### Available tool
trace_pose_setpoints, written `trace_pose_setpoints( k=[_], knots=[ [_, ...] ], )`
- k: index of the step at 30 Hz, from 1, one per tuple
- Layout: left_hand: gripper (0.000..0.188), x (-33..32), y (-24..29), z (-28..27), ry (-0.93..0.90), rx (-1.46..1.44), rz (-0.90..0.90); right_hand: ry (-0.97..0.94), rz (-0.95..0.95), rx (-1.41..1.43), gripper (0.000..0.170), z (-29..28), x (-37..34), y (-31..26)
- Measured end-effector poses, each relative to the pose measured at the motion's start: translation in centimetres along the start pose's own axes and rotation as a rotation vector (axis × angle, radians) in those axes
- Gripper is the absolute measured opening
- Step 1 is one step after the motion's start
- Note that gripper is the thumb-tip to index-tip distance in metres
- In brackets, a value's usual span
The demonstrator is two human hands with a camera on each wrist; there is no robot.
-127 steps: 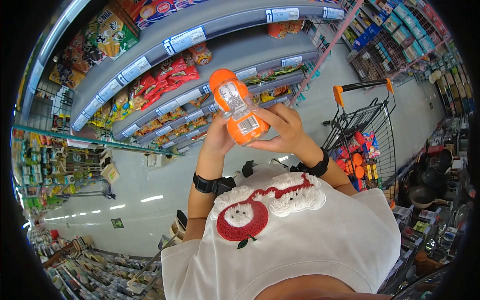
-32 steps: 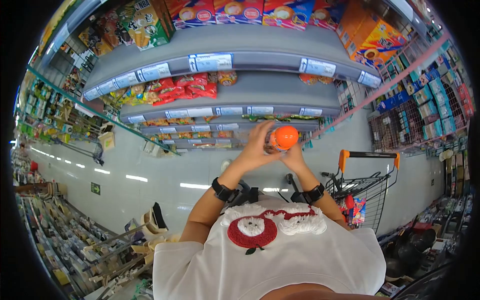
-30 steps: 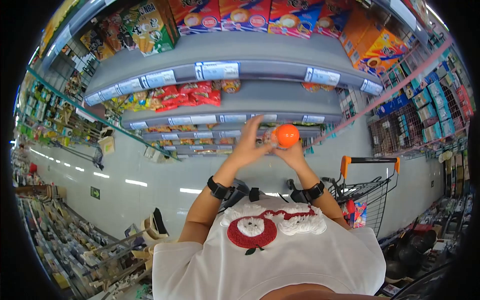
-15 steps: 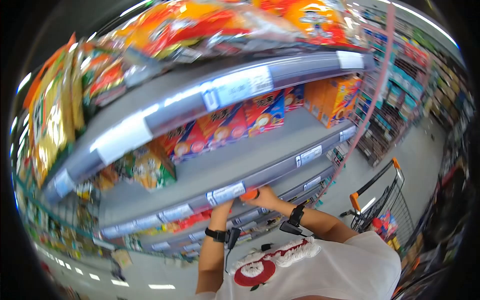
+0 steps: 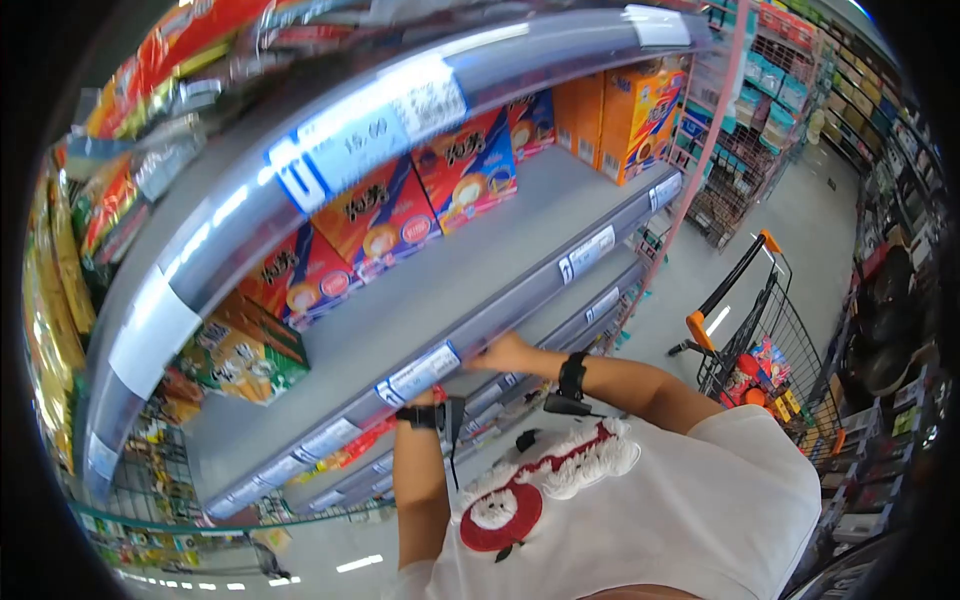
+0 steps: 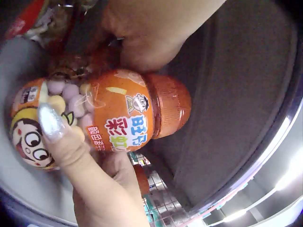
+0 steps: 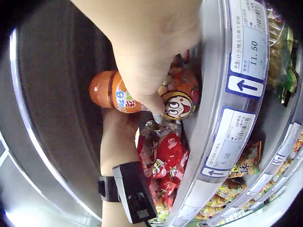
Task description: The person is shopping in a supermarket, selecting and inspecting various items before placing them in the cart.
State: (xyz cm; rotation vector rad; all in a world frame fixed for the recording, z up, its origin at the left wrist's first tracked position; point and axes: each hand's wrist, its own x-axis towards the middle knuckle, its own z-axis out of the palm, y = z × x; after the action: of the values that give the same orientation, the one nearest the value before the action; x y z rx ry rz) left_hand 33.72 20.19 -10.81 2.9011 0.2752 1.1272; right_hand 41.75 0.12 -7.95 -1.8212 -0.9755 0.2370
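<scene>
A candy bottle point(image 6: 125, 106) with an orange cap, orange label and cartoon face stands upright between my hands, low over the grey shelf board and under the shelf above. In the left wrist view my left hand point(image 6: 102, 189) grips it, the silver-nailed thumb across its clear lower half, where pastel balls show. My right hand point(image 7: 151, 56) holds the same candy bottle point(image 7: 125, 97) from the other side, thumb near the cartoon face. The head view shows the right hand point(image 5: 508, 353) at the shelf edge; there the price rail hides the bottle and most of the left hand.
Red snack bags point(image 7: 165, 156) lie on the same shelf beside the bottle. Price rails point(image 7: 234, 132) run along the shelf fronts. Boxed snacks point(image 5: 465, 165) stand one shelf higher. A shopping cart point(image 5: 735, 280) with goods stands at the right, past a pink shelf post point(image 5: 715, 120).
The bottle went from near my chest, where I turned it in both hands, forward into the shelf under the rail. My head has moved closer to the shelves and tilted.
</scene>
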Motion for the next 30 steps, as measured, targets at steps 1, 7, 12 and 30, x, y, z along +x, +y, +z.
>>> trace_pose_setpoints(
  k=[1, 7, 12, 30],
  knots=[
    [0.031, 0.2, -0.1, -0.1, 0.003, 0.009, -0.001, 0.010, -0.061, 0.008, 0.057, 0.1, 0.3, 0.0],
    [0.031, 1.5, -0.4, 0.4, 0.019, 0.029, -0.012, 0.060, -0.035, -0.245, 0.052, 1.5, 1.9, 3.9],
    [0.031, 1.9, -0.8, 0.5, 0.035, 0.048, -0.019, -0.059, -0.013, -0.202, 0.050, 0.6, 2.3, 3.7],
    [0.033, 2.3, -1.2, 0.9, 0.048, 0.063, -0.018, -0.107, -0.055, -0.342, 0.054, 0.7, 4.6, 7.9]
  ],
)
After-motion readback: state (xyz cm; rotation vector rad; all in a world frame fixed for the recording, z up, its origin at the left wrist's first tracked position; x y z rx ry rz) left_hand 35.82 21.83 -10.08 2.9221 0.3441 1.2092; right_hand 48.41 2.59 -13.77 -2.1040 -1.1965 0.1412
